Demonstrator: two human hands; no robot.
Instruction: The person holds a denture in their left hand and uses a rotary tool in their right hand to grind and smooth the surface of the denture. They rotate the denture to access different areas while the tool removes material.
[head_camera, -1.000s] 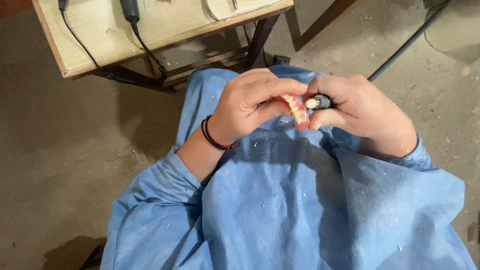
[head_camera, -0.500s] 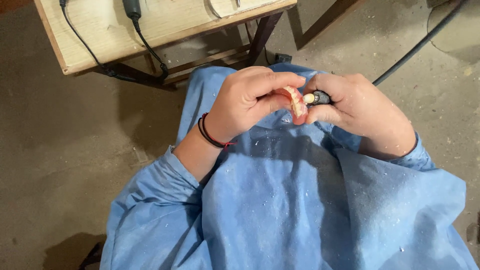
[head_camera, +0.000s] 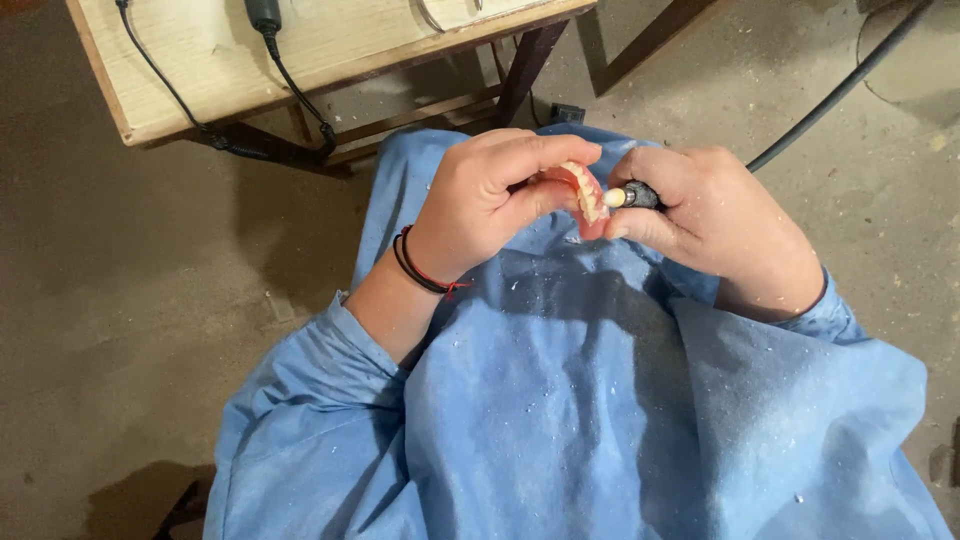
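Observation:
My left hand grips a pink denture with pale teeth, held over my lap. My right hand is closed around a dark rotary handpiece. Its small white tip rests against the denture's teeth. A black and red cord bracelet circles my left wrist. A blue gown, speckled with fine white dust, covers my lap beneath both hands.
A light wooden bench stands ahead, with a black cable hanging over its edge. Another dark cable runs across the dusty concrete floor at the upper right.
Both hands have risen slightly in the view and stayed together. The denture has turned a little in my left hand, with the tool's tip still at the teeth.

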